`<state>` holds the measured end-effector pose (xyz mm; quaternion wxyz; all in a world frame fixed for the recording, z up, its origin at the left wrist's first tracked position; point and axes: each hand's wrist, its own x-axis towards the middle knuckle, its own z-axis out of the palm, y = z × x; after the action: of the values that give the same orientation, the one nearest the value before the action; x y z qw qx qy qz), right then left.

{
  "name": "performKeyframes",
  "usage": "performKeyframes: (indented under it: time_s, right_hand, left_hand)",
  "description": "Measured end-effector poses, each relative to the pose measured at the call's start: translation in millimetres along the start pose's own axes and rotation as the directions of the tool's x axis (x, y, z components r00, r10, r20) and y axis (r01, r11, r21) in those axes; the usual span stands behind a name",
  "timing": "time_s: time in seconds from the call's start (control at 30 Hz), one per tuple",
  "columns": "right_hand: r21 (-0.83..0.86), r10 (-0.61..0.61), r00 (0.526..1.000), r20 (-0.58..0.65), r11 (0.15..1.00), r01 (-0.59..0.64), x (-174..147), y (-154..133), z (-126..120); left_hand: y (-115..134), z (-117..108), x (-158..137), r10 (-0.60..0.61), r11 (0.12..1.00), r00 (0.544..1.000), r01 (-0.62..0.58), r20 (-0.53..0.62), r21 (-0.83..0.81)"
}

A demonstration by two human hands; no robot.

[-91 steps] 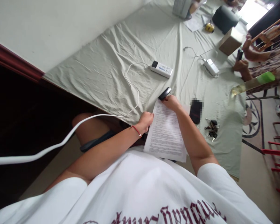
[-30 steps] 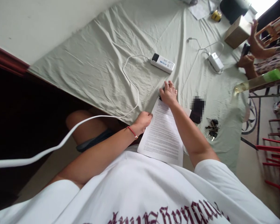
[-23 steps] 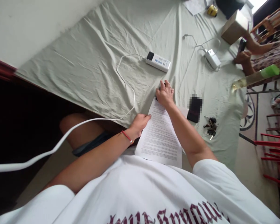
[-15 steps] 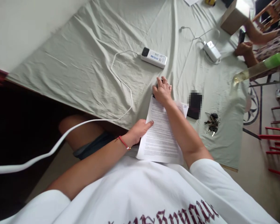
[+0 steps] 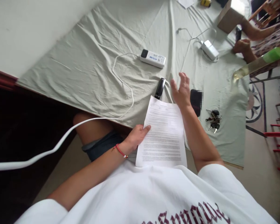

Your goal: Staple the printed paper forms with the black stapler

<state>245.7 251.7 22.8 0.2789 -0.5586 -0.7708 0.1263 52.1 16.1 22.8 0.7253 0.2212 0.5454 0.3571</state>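
Note:
Printed sheets of paper (image 5: pixel 163 133) lie partly over the table's near edge, their lower end against my white shirt. My left hand (image 5: pixel 138 136) grips their left edge, thumb on top and the other fingers hidden underneath. At the top left corner of the paper is a black stapler (image 5: pixel 160 88), its near end meeting or covered by the sheet's edge. To the right of the stapler, my right hand (image 5: pixel 182 91) has its fingers stretched and thumb apart, holding nothing. Beside that hand lies a dark, partly blurred phone-like object (image 5: pixel 196 102).
A white power-bank-like device (image 5: pixel 153 58) with a long white cable lies ahead. Farther right are a white charger (image 5: pixel 209 50), keys (image 5: pixel 214 119), a green-capped bottle (image 5: pixel 259 63) and a cardboard box (image 5: pixel 231 15). Another person's hand (image 5: pixel 241 46) holds a dark object at the right.
My right hand has let go of the stapler and moved right, its fingers now spread. The stapler has come into full sight. My left hand keeps hold of the paper.

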Motion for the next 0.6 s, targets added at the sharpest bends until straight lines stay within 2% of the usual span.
performKeyframes:
  time_s: [0.1,0.17,0.27,0.33,0.4,0.47,0.5,0.6]
  right_hand:
    - [0.046,0.062,0.995,-0.072,0.997,-0.059,-52,12,-31]
    - [0.11,0.155,0.986,-0.054,0.983,-0.148,-92,18,-41]
    - [0.261,0.321,0.947,0.017,0.913,-0.315,-145,18,-48]
    - [0.421,0.394,0.912,0.114,0.813,-0.403,-169,13,-54]
    - [0.596,0.436,0.858,0.27,0.624,-0.505,-182,5,-61]
    - [0.677,0.427,0.805,0.412,0.448,-0.584,-185,-4,-67]
    - [0.691,0.411,0.785,0.463,0.388,-0.61,-183,-9,-69]
    - [0.716,0.387,0.778,0.495,0.324,-0.618,-170,-18,-68]
  left_hand:
    - [-4,-2,-6,0.012,1.0,1.0,-0.013,0.02,0.011]
    - [-12,-1,-8,0.026,0.999,0.999,-0.025,0.047,-0.037]
    - [-25,0,-11,0.068,0.99,0.994,-0.057,0.09,-0.125]
    - [-32,1,-12,0.105,0.983,0.989,-0.088,0.1,-0.164]
    - [-35,0,-12,0.153,0.973,0.985,-0.135,0.084,-0.186]
    - [-33,0,-10,0.2,0.962,0.978,-0.185,0.057,-0.199]
    - [-30,0,-9,0.22,0.957,0.974,-0.207,0.044,-0.202]
    - [-18,-2,-6,0.265,0.945,0.963,-0.25,0.045,-0.213]
